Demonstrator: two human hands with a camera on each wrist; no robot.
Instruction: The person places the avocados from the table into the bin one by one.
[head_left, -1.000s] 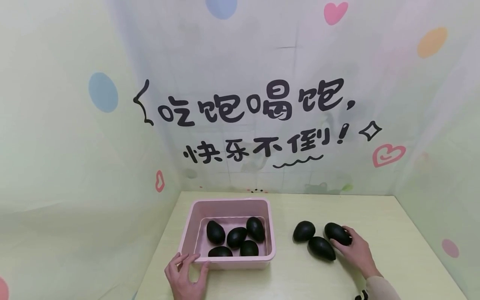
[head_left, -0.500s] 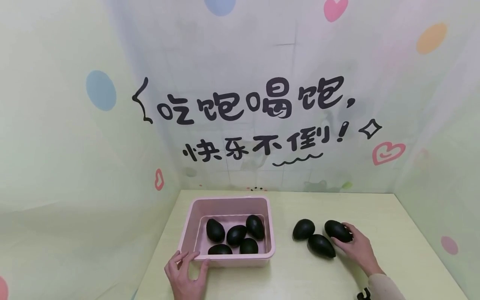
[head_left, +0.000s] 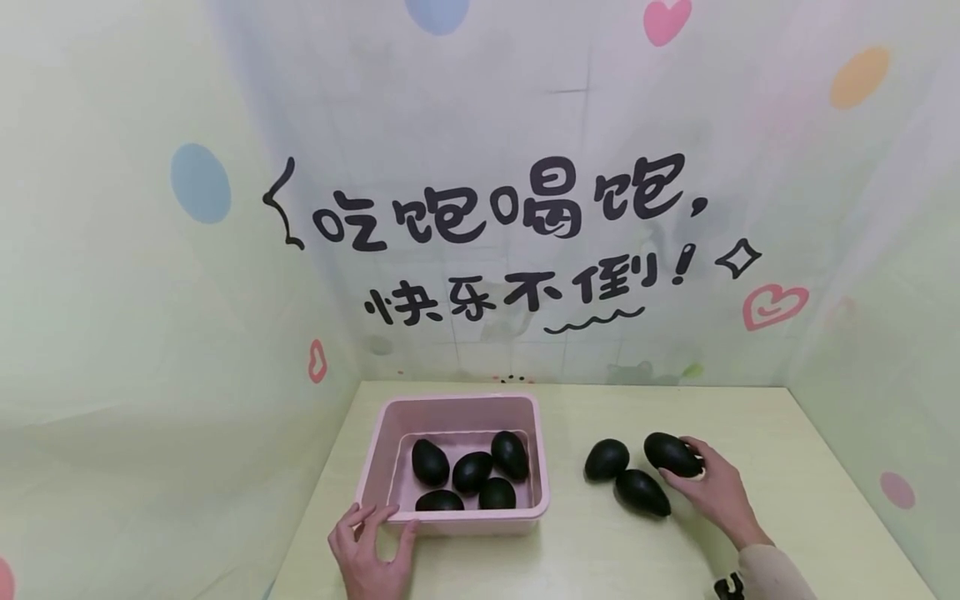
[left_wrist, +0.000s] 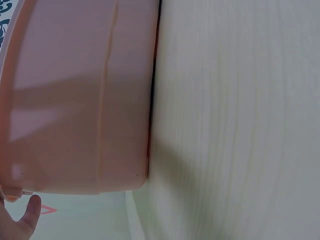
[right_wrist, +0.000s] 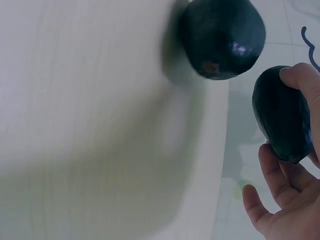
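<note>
A dark avocado (head_left: 672,454) is held in my right hand (head_left: 720,496), between thumb and fingers; the right wrist view shows this avocado (right_wrist: 281,117) lifted off the table. Just left of it lie two more avocados, one at the back (head_left: 607,460) and one in front (head_left: 642,492). My left hand (head_left: 370,550) grips the near left corner of a pink plastic bin (head_left: 480,522), fingers over the rim and thumb by the front wall. Inside the bin are several avocados (head_left: 472,472), the nearest partly hidden by the front rim. The left wrist view shows the bin's outer wall (left_wrist: 60,100).
The bin stands on a pale wooden table (head_left: 570,558), left of the loose avocados. A printed backdrop (head_left: 465,350) with black lettering rises behind the table and along both sides. A black strap piece (head_left: 727,587) shows by the right sleeve (head_left: 776,573).
My right hand has raised the avocado slightly and tilted it, moving it a little away from the front avocado. The left hand keeps its place on the bin.
</note>
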